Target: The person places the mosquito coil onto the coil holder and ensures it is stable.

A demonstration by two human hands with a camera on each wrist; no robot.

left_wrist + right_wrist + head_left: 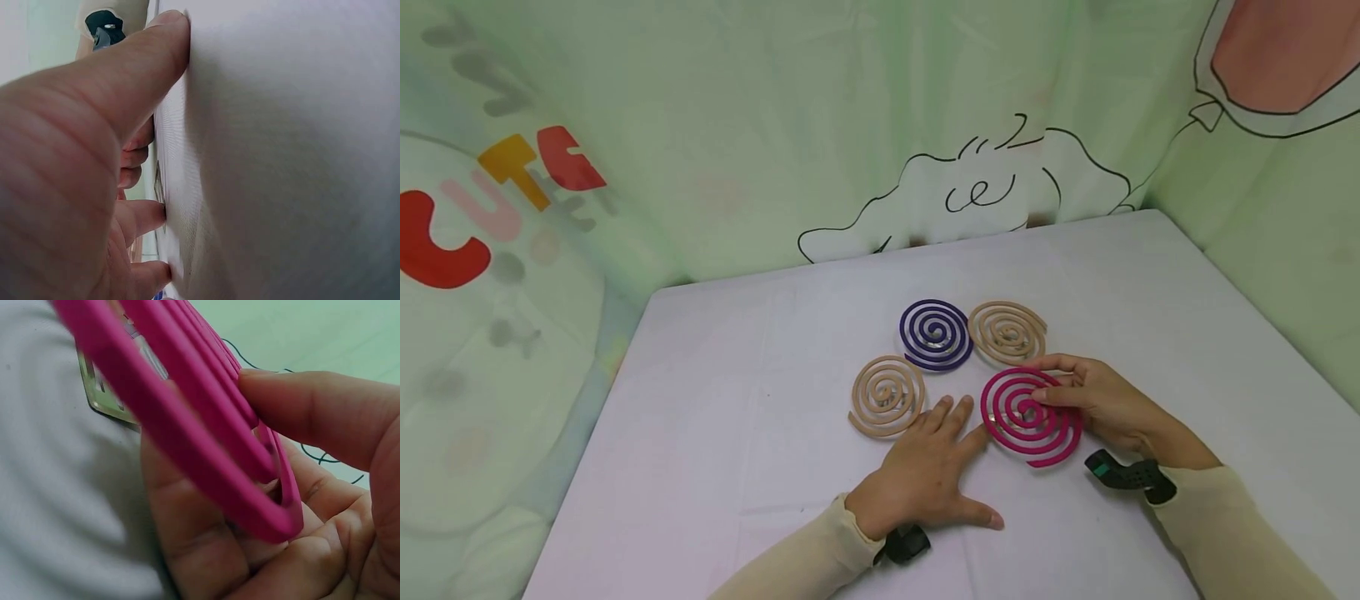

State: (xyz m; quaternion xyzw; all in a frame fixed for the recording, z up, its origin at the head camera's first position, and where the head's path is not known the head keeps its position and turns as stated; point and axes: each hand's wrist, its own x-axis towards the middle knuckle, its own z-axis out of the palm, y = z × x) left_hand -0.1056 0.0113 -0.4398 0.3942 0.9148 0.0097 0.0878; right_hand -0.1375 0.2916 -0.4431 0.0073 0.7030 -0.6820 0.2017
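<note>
A pink mosquito coil (pixel 1032 429) is raised at its right side in my right hand (pixel 1108 404), thumb on top and fingers beneath. Under it, a metal coil stand (pixel 103 394) shows in the right wrist view. My left hand (pixel 925 475) lies on the cloth with its fingers spread, the index fingertip by the pink coil's left edge. Whether that finger touches the stand is hard to see. Close to the left fingertips is a tan mosquito coil (pixel 887 360) over a metal stand. Behind are a purple mosquito coil (pixel 934 367) and a second tan coil (pixel 981 350).
A white cloth (pixel 715 400) covers the table. Green printed curtains (pixel 760 125) hang along its back and sides. Both wrists wear a dark strap; the right strap (pixel 1131 477) shows most clearly.
</note>
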